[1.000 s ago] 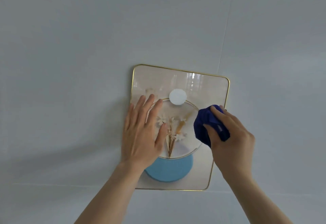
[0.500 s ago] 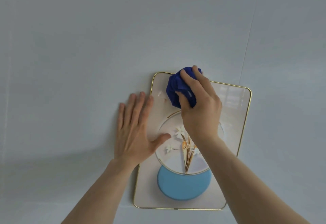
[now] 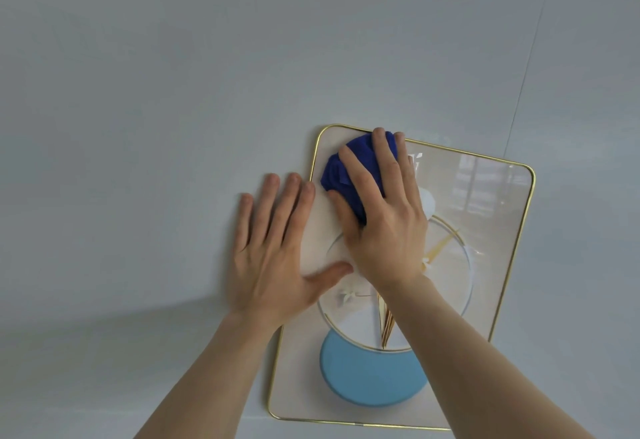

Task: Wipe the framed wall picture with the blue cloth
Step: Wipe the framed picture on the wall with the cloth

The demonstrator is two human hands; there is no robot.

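Pressing blue cloth (image 3: 349,175) on framed picture (image 3: 485,231), right hand (image 3: 384,227)

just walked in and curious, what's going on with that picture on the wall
A person is wiping a gold-framed glass wall picture. The right hand presses a bunched dark blue cloth against the picture's upper left corner. The left hand lies flat, fingers spread, across the frame's left edge and the grey wall.
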